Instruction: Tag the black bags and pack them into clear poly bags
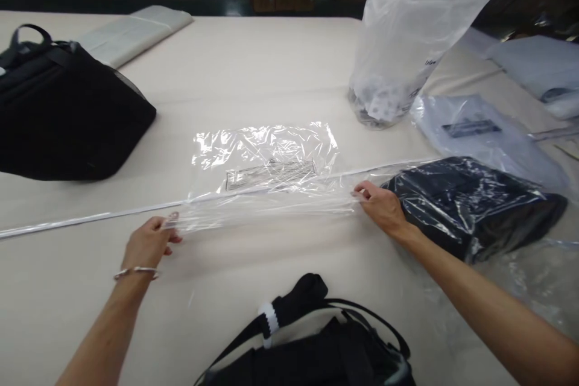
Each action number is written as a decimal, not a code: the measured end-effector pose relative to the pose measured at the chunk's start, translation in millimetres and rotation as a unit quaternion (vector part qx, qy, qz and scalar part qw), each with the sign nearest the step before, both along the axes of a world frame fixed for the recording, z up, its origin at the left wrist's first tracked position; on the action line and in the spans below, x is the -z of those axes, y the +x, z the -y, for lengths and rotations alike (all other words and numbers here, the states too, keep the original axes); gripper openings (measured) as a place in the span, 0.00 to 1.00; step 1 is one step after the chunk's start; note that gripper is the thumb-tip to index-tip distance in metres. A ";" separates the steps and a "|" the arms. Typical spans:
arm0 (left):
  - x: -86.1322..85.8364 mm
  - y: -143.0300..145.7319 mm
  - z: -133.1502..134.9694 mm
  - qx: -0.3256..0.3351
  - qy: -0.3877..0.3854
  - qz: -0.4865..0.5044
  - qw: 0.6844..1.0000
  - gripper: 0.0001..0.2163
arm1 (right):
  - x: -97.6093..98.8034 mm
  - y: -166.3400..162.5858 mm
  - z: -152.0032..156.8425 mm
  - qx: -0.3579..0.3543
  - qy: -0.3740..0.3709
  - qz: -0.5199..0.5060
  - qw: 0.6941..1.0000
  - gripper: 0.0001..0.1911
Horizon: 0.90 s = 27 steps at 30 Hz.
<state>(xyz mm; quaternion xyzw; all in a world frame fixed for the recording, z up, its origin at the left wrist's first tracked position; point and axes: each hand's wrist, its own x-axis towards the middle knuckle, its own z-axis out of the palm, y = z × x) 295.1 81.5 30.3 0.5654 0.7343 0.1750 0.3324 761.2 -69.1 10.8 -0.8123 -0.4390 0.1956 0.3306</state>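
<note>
A clear plastic bag (266,151) with a printed block of text lies flat on the table, its near edge stretched between my hands. My left hand (151,241) pinches the left corner of that edge. At the right corner, my right hand (382,208) grips the film between thumb and fingers. Just right of it lies a black bag (470,205) wrapped in clear plastic. Nearest me, at the bottom, sits another black bag (312,356) with a strap bundled by a white band (270,318).
A black bag with a top handle (67,108) stands at left, before a folded stack of plastic sheets (136,33). At right are a tall translucent plastic sack (407,30) and more plastic packages (484,132). A thin white strip (90,217) crosses the table (253,72).
</note>
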 end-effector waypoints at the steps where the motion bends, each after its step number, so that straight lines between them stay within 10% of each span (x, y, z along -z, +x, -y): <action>1: -2.0 0.1 -1.7 -0.034 -0.021 0.100 0.994 0.10 | 1.2 0.4 -1.2 0.057 0.038 -0.134 0.989 0.04; 6: -3.0 10.7 -8.2 -0.106 0.016 0.438 0.893 0.13 | -1.5 9.0 -18.0 0.095 0.063 -0.414 0.903 0.10; 10: 15.7 16.6 11.3 0.000 0.113 0.332 0.936 0.19 | 8.3 5.0 -14.0 0.107 0.105 -0.495 0.856 0.15; 16: 49.4 -3.9 97.5 0.189 0.103 0.114 0.970 0.21 | 33.5 -32.5 47.9 -0.056 -0.055 -0.166 0.983 0.17; 27: 67.0 -78.3 272.2 0.283 -0.122 -0.015 0.951 0.29 | 45.0 -66.3 198.1 -0.193 -0.255 -0.197 0.927 0.32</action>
